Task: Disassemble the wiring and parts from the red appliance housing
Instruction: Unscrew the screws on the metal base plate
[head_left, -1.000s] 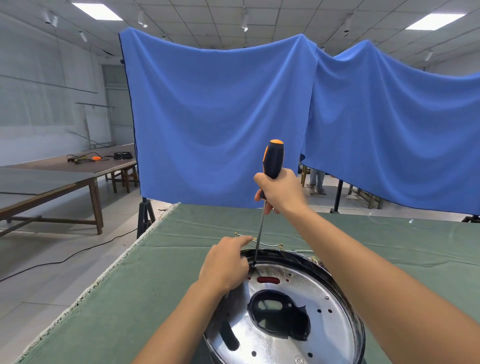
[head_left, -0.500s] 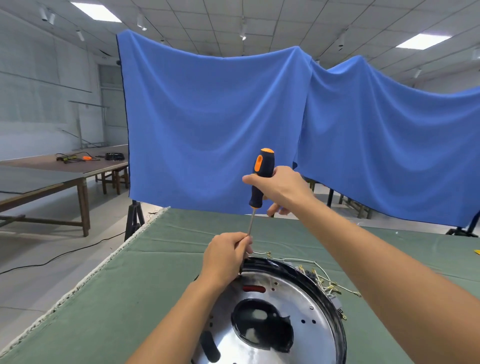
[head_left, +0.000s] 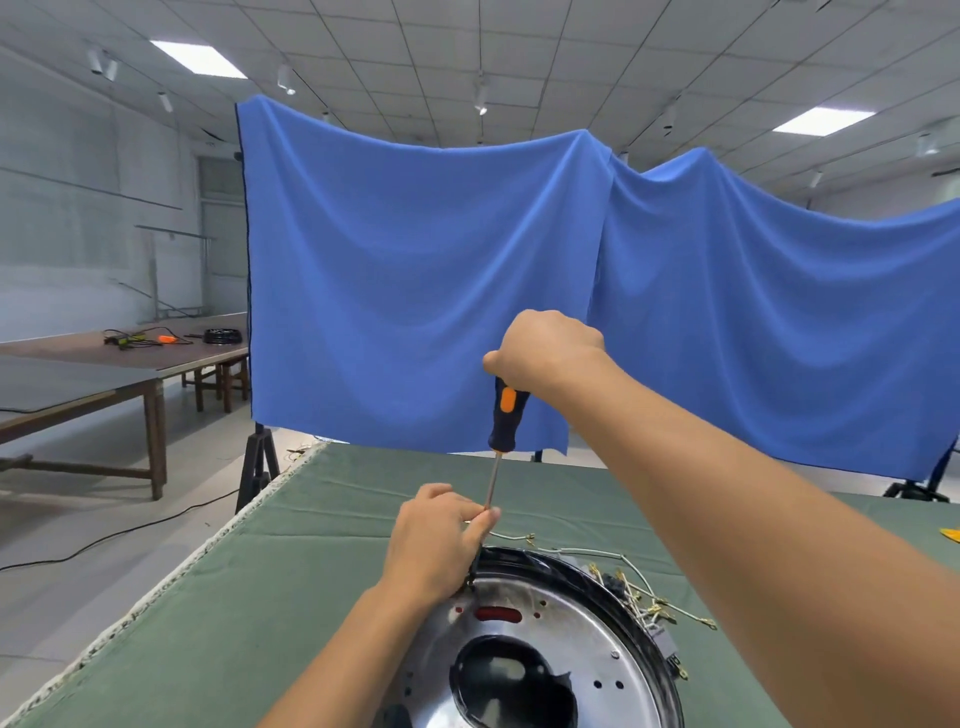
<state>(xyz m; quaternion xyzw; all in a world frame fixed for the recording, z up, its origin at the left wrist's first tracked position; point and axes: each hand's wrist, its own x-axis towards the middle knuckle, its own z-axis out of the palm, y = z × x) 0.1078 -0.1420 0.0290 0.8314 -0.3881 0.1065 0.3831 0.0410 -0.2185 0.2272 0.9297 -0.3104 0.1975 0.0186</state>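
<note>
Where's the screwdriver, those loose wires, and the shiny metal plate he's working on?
screwdriver (head_left: 506, 418): head view, on the black and orange handle below the right hand.
loose wires (head_left: 636, 590): head view, on the bundle at the plate's far right rim.
shiny metal plate (head_left: 582, 631): head view, on bare metal right of the red slot.

The green counter (head_left: 291, 597) lies bare to the left of the round housing (head_left: 550, 644), so a hand can pass there. On the right rim, loose wires (head_left: 644, 597) spread out and block the way. The upright screwdriver (head_left: 501, 441) stands over the far rim.
</note>
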